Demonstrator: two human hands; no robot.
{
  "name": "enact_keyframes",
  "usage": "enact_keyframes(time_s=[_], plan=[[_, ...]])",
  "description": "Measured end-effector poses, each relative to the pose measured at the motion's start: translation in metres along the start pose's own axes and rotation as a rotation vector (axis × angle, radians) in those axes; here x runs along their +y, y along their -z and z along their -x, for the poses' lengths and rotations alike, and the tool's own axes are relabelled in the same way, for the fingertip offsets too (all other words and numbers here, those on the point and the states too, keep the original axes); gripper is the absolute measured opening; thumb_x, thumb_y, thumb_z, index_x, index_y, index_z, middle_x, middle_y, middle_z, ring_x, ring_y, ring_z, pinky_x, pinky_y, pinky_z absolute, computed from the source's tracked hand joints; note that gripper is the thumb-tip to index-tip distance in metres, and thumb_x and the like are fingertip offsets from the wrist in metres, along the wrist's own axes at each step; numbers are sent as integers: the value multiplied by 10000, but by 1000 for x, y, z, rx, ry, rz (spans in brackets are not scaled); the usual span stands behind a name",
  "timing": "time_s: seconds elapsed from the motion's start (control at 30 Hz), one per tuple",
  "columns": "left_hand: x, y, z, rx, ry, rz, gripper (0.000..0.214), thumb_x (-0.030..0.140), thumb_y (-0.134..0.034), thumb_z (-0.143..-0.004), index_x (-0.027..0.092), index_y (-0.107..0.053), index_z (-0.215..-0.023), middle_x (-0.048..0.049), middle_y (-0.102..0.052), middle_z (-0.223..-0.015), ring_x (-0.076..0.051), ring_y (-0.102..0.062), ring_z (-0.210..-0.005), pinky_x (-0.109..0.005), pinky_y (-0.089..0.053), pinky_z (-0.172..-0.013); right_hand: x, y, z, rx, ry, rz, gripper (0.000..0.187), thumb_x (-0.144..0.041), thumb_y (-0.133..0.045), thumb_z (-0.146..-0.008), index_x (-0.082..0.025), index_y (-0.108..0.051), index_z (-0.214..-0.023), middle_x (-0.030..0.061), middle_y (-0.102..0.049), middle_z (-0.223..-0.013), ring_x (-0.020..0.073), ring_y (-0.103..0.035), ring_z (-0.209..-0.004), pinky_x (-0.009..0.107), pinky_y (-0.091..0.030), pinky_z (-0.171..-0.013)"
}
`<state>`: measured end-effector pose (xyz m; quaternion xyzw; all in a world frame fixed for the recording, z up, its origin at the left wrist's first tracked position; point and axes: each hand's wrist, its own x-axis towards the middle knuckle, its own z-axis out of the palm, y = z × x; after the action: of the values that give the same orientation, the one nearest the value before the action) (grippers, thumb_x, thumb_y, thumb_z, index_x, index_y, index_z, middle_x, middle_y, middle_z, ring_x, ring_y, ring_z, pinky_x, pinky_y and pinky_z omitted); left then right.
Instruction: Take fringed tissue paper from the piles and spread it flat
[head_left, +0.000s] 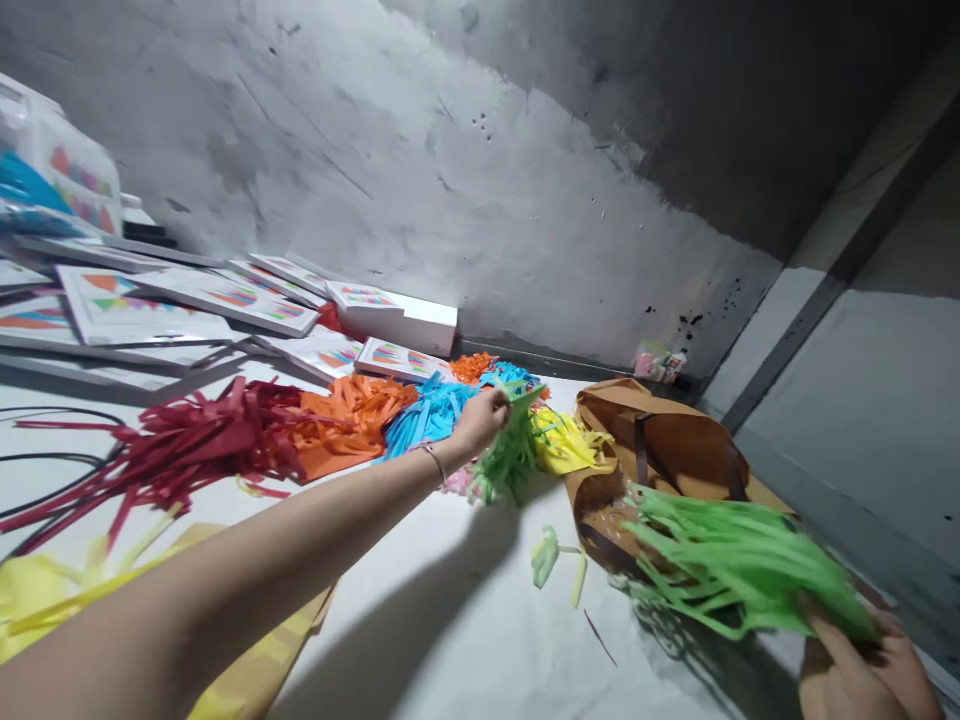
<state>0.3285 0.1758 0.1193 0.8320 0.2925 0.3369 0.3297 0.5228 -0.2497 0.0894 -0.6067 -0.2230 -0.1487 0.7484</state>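
My left hand (pixel 484 422) reaches out over the white table, its fingers closed on a green tissue-paper tassel (pixel 514 450) that hangs down. Around it lie fringed paper pieces: blue (pixel 421 415), orange (pixel 352 418) and dark red (pixel 225 430) to the left, yellow (pixel 566 440) to the right. At the lower right, my right hand (pixel 862 655) grips the uncut end of a bigger green tissue-paper fringe (pixel 739 560). Its strips trail leftward, somewhat blurred, in front of a brown paper bag (pixel 667 435).
Flat white packs with printed bunting (pixel 255 300) lie heaped at the back left, below a clear plastic bag (pixel 60 170). Black cords (pixel 56 458) and yellow tissue paper (pixel 67 590) lie on the left. Green scraps (pixel 546 558) dot the table (pixel 450 600). A small bottle (pixel 675 365) stands by the wall.
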Motion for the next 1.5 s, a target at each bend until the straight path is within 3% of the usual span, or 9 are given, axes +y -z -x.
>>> enact_keyframes(time_s=[0.13,0.3,0.43,0.6,0.87,1.07,1.3,1.4,1.5], plan=[[23,-21,46,-175,-208,-51,286,357,-661,-936,153,-629,-1135,-85,-661,-1140,-229,-667,-945,-431,-567,-829,-12,-25,41,-85,-20,-1,485,-306,-868,-526,-245,-592,-920,2,-717,-844,183,-710,-706,258,-591,-602],[77,-19,138,-368,-592,-13,718,519,-810,-736,225,-514,-1319,-128,-557,-1376,-299,-536,-1230,-411,-438,-1053,-33,-63,89,-492,439,377,363,-315,-764,-771,-269,-638,-1108,32,-773,-926,196,-764,-753,222,-607,-619],[103,-8,190,-360,-711,-201,376,239,-675,-808,246,-580,-1172,-83,-679,-1130,-281,-583,-1053,-430,-416,-955,-52,-82,123,-648,725,395,403,-166,-620,-869,-288,-557,-1248,30,-744,-1030,179,-749,-849,241,-601,-746],[98,27,237,-240,-643,-145,365,115,-597,-725,269,-634,-1054,-46,-688,-1005,-250,-587,-926,-423,-413,-901,-65,-90,151,-707,668,366,460,-23,-458,-851,-238,-568,-1243,43,-660,-923,177,-676,-830,258,-572,-713],[78,87,273,-223,-29,564,540,601,-609,-874,252,-603,-1285,-84,-590,-1371,-323,-447,-1312,-416,-350,-1100,-108,-73,170,-565,1269,300,291,0,-448,-942,-33,-678,-1118,90,-597,-862,177,-594,-808,418,-455,-850],[86,82,269,-558,193,888,578,676,-848,-567,125,-730,-695,-34,-688,-689,-208,-635,-686,-284,-504,-652,-128,-70,192,-625,1327,258,310,18,-425,-957,-5,-666,-1151,98,-612,-895,173,-594,-845,417,-436,-877],[101,73,319,-756,451,1302,661,743,-471,-882,146,-731,-999,-73,-756,-950,-198,-689,-811,-299,-522,-801,-94,-68,202,-628,1168,286,384,-1,-370,-958,-18,-603,-1263,73,-588,-858,161,-572,-807,405,-401,-855],[103,52,337,-917,517,1376,664,705,-579,-814,91,-733,-1016,-132,-767,-935,-213,-699,-770,-294,-533,-734,-81,-69,190,-639,1223,391,326,-37,-392,-991,-27,-617,-1227,67,-602,-849,161,-588,-818,408,-412,-879],[104,29,345,-860,607,1425,332,329,-730,-694,85,-733,-920,-90,-744,-746,-147,-656,-571,-211,-504,-539,-76,-63,157,-622,1259,495,291,-24,-436,-982,-51,-643,-1184,65,-616,-840,169,-590,-818,407,-424,-868]])
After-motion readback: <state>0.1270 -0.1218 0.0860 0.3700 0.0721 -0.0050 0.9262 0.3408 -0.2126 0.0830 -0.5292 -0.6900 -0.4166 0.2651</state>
